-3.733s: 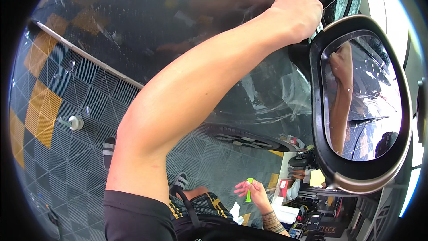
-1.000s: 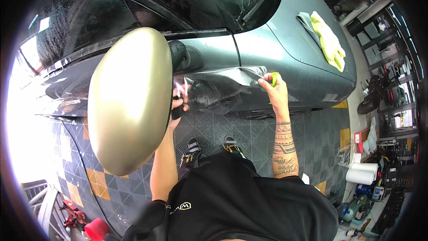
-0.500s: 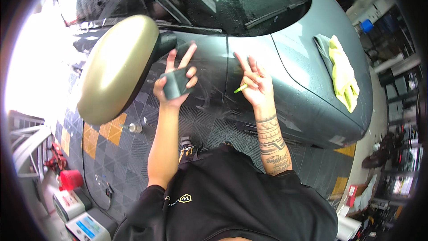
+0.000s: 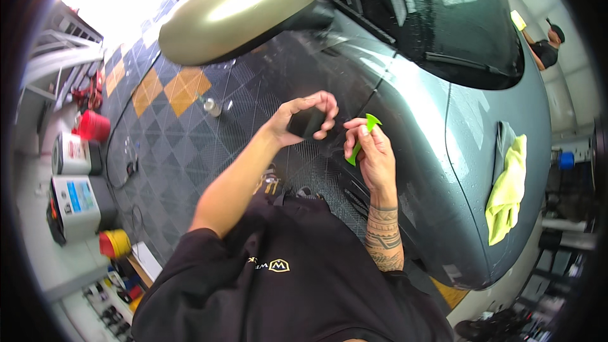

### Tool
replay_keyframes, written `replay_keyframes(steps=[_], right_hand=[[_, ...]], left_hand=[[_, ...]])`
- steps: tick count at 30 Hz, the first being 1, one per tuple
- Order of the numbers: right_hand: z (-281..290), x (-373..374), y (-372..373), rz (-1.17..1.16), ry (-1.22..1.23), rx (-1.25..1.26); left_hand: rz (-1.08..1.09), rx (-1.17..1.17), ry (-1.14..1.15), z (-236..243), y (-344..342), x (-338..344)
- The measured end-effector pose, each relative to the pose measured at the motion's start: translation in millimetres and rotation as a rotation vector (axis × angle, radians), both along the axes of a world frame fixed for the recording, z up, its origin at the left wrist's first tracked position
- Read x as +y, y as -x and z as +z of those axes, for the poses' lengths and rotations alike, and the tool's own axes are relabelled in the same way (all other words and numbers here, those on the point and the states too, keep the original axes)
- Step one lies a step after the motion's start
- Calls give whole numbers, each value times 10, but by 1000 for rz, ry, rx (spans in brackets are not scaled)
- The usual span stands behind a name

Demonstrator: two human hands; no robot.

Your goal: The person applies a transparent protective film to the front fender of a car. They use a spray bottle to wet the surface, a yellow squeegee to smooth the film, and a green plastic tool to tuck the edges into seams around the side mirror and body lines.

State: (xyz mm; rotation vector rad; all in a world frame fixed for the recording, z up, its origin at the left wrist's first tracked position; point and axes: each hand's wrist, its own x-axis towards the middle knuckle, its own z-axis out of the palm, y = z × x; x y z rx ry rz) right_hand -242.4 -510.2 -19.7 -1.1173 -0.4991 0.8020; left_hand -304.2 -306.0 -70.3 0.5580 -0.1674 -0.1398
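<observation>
My left hand [image 4: 288, 119] curls around a flat, dark card-like pad [image 4: 308, 123], which sits in its palm and is partly hidden by the fingers. Close to its right, my right hand [image 4: 378, 159] pinches a thin bright-green plastic tool [image 4: 372, 122] with a flared end. Both hands are held in the air in front of my body, near the side of a dark grey car [image 4: 424, 136]. The car's side mirror, with a gold-coloured cover [image 4: 244, 12], juts out beyond my left hand.
A yellow-green cloth [image 4: 506, 193] over a grey one lies on the hood. A small bottle [image 4: 212, 107] stands on the tiled floor [image 4: 253, 95]. At left are a red bucket [image 4: 95, 126] and boxy machines [image 4: 76, 206]. Another person [image 4: 546, 50] is beyond the windshield.
My view has swung left and down. Both hands have turned and drawn closer together, the left fingers curling from outstretched. The green tool has come into fuller sight.
</observation>
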Motion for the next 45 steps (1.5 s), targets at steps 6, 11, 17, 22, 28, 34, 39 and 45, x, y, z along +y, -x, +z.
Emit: replay_keyframes(steps=[6, 11, 17, 22, 28, 34, 39, 45], right_hand=[[-641, 430, 247, 173, 247, -152], [-861, 780, 520, 482, 449, -219], [-1351, 1368, 1271, 880, 446, -318], [-1190, 1411, 2055, 1338, -130, -1180], [-1703, 1357, 2588, 1646, -38, -1183], [-2684, 1779, 2713, 1021, 383, -807], [-4590, 2267, 3519, 1119, 626, -1347], [-7250, 3105, 4584, 1270, 323, -2353]], left_hand=[[147, 445, -460, -201, 1733, 488], [779, 492, -143, -291, 3555, 227], [964, 869, -134, -536, 4392, -811], [793, 1359, -304, -894, 4255, -1178], [1027, 1259, -103, -1012, 4636, -739], [1289, 525, -77, -578, 4674, 27], [1310, 194, -781, -491, 4465, 913], [1123, -171, -1040, -1534, 5680, 1725]])
